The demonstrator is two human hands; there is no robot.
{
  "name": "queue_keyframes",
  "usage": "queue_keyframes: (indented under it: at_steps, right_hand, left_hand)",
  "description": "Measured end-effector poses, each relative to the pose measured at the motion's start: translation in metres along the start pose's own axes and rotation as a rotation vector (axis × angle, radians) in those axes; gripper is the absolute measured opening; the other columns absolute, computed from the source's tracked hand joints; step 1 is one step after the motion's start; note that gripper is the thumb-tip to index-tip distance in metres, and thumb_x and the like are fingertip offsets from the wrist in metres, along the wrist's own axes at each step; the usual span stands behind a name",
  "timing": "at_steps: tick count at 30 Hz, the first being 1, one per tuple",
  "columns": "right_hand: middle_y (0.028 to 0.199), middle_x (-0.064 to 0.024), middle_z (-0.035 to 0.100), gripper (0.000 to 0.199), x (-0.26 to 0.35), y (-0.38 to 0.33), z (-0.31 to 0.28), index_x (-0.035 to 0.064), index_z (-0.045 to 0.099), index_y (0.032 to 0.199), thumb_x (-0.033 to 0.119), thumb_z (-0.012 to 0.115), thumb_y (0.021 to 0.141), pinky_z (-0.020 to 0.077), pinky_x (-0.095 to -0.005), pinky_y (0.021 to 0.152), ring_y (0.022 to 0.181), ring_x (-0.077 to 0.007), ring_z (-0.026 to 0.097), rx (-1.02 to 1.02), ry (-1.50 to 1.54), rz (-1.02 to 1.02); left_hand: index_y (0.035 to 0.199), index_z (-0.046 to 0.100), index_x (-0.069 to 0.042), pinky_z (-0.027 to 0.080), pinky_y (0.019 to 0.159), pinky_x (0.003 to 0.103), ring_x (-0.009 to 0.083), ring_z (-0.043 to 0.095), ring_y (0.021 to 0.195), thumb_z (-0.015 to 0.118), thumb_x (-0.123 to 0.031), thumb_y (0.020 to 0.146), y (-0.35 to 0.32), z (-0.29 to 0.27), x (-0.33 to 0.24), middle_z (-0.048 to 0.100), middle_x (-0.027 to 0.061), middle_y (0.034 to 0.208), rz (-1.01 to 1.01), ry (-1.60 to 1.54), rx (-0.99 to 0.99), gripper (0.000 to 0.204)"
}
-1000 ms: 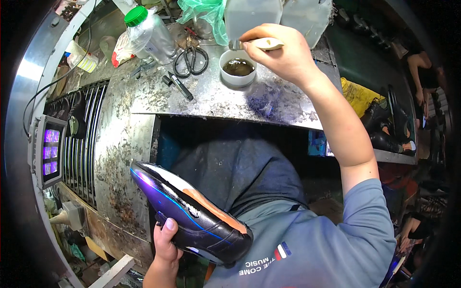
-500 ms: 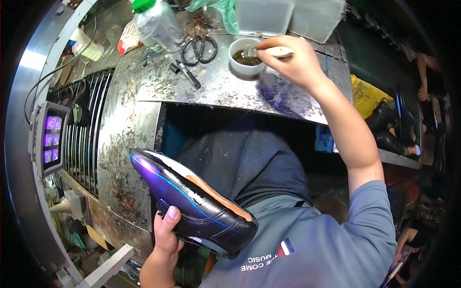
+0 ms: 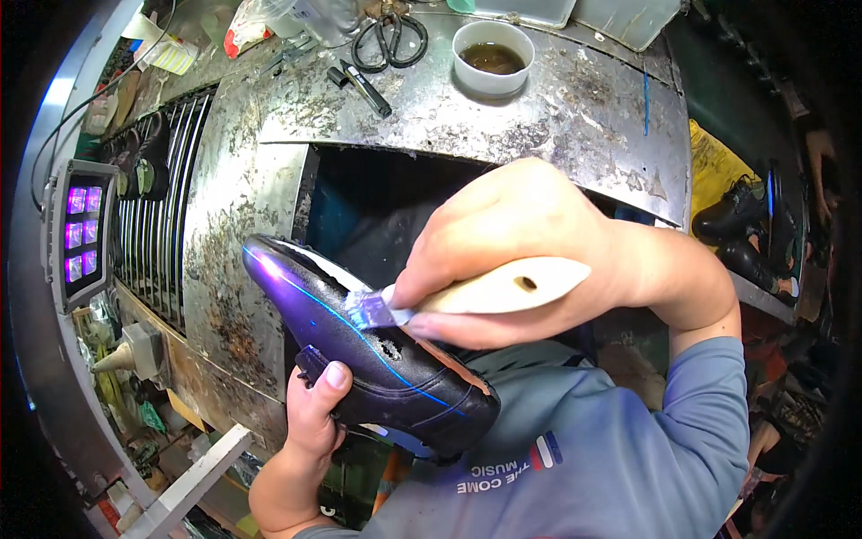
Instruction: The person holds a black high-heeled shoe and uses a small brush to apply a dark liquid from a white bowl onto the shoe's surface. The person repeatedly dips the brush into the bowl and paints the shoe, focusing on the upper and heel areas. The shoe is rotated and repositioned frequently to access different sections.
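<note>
Glossy black shoe (image 3: 377, 359) with blue stripe, pale wooden brush (image 3: 485, 292), white bowl (image 3: 493, 56), purple lamp (image 3: 79, 235)

open: dark gap (image 3: 377, 202) under bench | blocked: bowl (image 3: 492, 57), scissors (image 3: 392, 38), marker (image 3: 364, 85) on benchtop

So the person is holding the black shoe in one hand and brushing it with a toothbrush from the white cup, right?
Not quite. The head view shows a small brush with a flat pale wooden handle, not a toothbrush. The right hand holds it with its bristles on the black shoe, which the left hand grips. The white cup of brown liquid sits on the metal bench.
</note>
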State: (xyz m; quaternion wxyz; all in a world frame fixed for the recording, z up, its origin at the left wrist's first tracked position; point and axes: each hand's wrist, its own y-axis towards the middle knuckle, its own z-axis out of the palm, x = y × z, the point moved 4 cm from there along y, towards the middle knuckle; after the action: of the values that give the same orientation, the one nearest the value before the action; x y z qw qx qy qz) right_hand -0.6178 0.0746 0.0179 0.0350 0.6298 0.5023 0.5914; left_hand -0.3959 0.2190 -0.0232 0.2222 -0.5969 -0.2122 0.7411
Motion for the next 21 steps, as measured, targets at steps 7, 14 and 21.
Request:
queue_keyframes:
  at_steps: [7,14,21]
  right_hand:
    - [0.076,-0.0064,0.070,0.018,0.004,0.000,0.011,0.0065,0.075,0.092,0.009,0.083,0.077,0.0565,-0.0336,0.056,0.065,-0.0235,0.070,0.031,-0.101,-0.020]
    - [0.075,-0.0066,0.069,0.017,0.012,-0.004,0.014,0.0057,0.074,0.090,0.010,0.082,0.076,0.0547,-0.0325,0.052,0.062,-0.0232,0.068,0.135,-0.042,0.019]
    - [0.077,-0.0070,0.070,0.016,0.017,-0.006,0.016,0.0050,0.073,0.090,0.010,0.081,0.077,0.0543,-0.0332,0.053,0.063,-0.0239,0.069,0.249,0.024,0.054]
  left_hand:
    - [0.142,0.046,0.007,0.051,0.105,0.044,0.0314,0.065,0.119,0.065,-0.046,0.092,0.000,0.003,-0.005,0.063,0.0223,0.131,-0.004,0.068,-0.003,0.075]
    - [0.132,0.057,0.005,0.053,0.098,0.038,0.0234,0.067,0.109,0.073,-0.035,0.093,-0.001,-0.006,-0.004,0.068,0.0142,0.121,0.032,0.005,-0.067,0.057]
    - [0.131,0.057,0.004,0.053,0.096,0.038,0.0231,0.068,0.107,0.072,-0.036,0.093,0.001,-0.011,-0.002,0.068,0.0135,0.119,0.007,0.019,-0.083,0.057]
